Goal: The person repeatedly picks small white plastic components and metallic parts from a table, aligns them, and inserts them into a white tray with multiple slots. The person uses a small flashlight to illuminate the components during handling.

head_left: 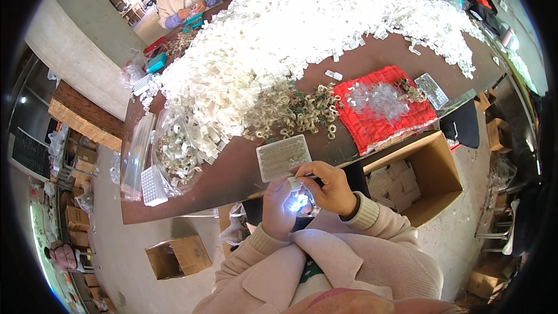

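Observation:
Close to my chest, at the table's front edge, both my hands meet around a small white plastic piece (294, 184). My left hand (276, 208) is closed on it from the left, and the fingers and thumb of my right hand (331, 191) pinch it from the right. A bluish-white light (298, 202) glows below it between the hands; its glare hides the details. Just beyond my fingers lies a clear plastic tray (283, 159) with rows of small parts. Behind that is a heap of ring-shaped, brass-coloured parts with thin wires (302, 113).
A huge heap of white plastic pieces (232, 75) covers much of the brown table (226, 183). To the right, a red quilted cloth (372, 129) carries clear plastic bits. An open cardboard box (436, 174) stands at my right. Across the table another person (189, 0) handles small parts.

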### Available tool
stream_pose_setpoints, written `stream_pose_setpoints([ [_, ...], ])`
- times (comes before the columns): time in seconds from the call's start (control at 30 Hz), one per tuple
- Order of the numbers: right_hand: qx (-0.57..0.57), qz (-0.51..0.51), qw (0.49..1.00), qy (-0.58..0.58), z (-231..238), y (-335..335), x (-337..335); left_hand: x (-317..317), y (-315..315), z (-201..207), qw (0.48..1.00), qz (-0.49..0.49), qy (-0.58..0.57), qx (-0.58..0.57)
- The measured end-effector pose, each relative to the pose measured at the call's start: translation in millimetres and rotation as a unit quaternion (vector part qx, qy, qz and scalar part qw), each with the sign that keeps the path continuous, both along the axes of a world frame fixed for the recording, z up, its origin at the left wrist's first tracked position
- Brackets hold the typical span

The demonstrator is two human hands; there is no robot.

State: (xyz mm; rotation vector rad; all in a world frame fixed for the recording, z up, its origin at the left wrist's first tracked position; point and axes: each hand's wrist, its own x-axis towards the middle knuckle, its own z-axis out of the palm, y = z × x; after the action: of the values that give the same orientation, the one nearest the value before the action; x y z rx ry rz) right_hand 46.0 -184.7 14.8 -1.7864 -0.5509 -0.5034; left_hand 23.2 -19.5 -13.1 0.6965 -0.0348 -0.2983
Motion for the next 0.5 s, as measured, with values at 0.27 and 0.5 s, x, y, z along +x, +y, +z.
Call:
stream_pose_setpoints([
  [0.27, 0.047, 0.024, 0.994, 0.095, 2.1, 10.1, -5.0, 0.9, 5.2, -3.6, 1.000, 0.001, 0.000, 0.000],
  [0.5, -0.041, 0.035, 0.997, 0.051, 4.4, 7.4, -2.6, -1.1, 9.4, -1.0, 0.993, 0.051, -0.005, 0.107],
])
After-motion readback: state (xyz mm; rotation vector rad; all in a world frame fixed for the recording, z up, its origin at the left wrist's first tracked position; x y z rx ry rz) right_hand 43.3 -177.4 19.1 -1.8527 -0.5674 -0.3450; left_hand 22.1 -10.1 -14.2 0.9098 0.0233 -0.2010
